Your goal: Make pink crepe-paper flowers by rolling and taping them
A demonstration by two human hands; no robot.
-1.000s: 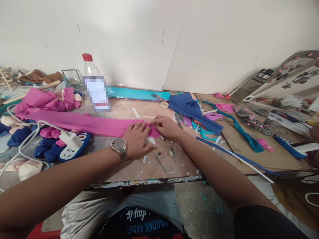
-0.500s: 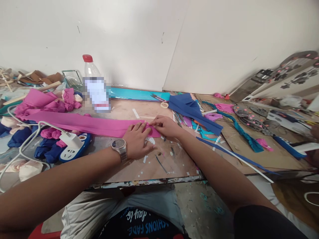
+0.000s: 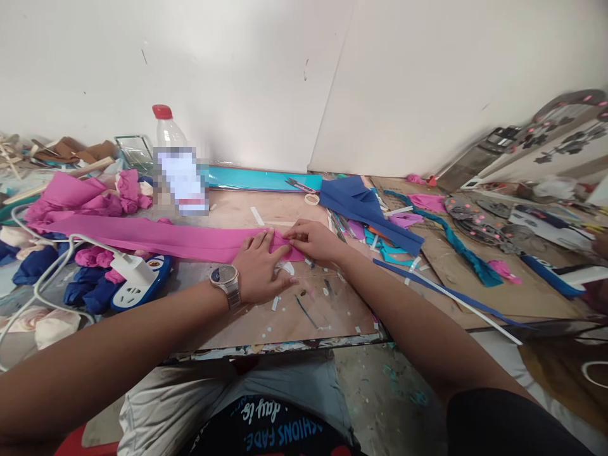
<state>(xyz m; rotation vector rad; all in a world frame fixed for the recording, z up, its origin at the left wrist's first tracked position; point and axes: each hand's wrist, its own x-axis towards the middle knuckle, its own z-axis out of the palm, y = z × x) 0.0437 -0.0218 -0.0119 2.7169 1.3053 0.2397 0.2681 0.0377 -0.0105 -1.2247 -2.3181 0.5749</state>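
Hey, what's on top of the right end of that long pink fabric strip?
The left hand rests its fingers on the pink strip, and the right hand touches its end. Fabric directly beneath the fingers is covered, so unseen.

A single head-worn view looks forward and down at the worktable from its near edge — close, with the wearer's lap toward six o'clock, forearms at eight and four, the wall filling twelve.

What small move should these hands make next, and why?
Perhaps the right hand should press the creased end of the pink strip flat: it touches that end, and the left hand has its fingers on the strip, seemingly steadying it.
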